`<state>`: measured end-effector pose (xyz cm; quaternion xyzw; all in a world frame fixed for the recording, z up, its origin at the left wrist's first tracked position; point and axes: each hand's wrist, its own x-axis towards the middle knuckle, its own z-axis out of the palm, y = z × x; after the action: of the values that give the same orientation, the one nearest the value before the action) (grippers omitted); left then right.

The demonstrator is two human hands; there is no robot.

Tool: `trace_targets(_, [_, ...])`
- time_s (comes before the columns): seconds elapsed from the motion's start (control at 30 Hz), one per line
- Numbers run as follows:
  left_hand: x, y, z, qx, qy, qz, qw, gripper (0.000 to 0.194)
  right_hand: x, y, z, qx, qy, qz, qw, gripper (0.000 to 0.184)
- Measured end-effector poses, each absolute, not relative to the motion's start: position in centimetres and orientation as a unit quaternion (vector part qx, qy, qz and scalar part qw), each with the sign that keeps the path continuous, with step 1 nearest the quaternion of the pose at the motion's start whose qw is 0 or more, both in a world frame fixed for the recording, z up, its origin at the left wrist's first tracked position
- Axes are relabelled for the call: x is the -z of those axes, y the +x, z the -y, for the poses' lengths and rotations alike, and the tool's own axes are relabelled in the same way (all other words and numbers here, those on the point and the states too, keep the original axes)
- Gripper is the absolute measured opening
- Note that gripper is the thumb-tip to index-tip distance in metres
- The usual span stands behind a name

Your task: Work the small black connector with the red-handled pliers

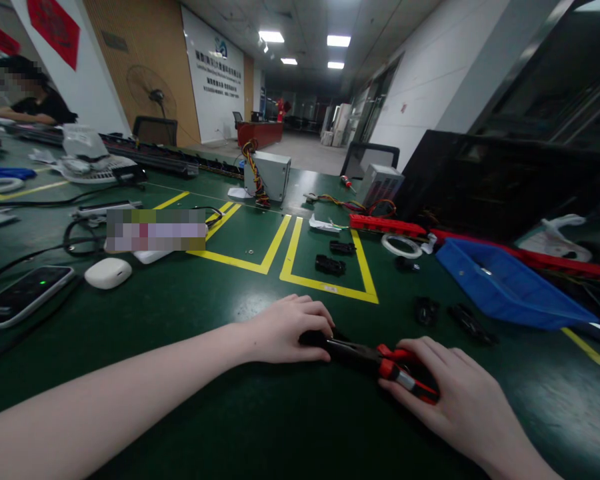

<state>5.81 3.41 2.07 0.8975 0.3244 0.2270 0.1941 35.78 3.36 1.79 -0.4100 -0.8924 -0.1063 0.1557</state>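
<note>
My left hand point(287, 330) is closed around a small black part point(310, 339) just above the green tabletop; its exact kind is hard to make out. Red-handled long-nose pliers point(405, 380) lie in the grip of my right hand point(463, 397). Their dark jaws point left and reach the black part at my left fingertips; whether they clamp it is hidden. Two similar black pieces point(330, 265) lie inside a yellow-taped square ahead. More black pieces point(426, 311) rest to the right, beyond my right hand.
A blue plastic bin point(510, 287) stands at right, near a red strip point(387, 225) and a white ring point(401, 247). Farther back are power supply boxes point(275, 177) with wires. At left lie a white case point(108, 273) and a black device point(25, 297). A person sits far left.
</note>
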Motion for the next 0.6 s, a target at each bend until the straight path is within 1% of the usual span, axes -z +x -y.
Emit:
trace_targets(0.17, [-1.68,5.8,-3.53,-0.238,0.899,-0.311,0.194,0.019,-1.76,35.87,-3.41,0.095,-0.411,0.894,0.154,0.046])
trace_targets(0.33, [-1.64,5.83,-3.56,-0.244,0.895,-0.312,0.206,0.02,-1.68,36.34,-3.68,0.117,-0.403,0.889,0.185,0.051])
trace_targets(0.43, [-1.75,5.86,-3.48,-0.25,0.891,-0.312,0.216,0.019,-1.67,36.5,-3.78,0.131,-0.4,0.884,0.202,0.049])
trace_targets(0.6, [-1.85,5.9,-3.37,-0.256,0.897,-0.301,0.2,0.016,-1.85,36.4,-3.84,0.144,-0.385,0.884,0.221,0.047])
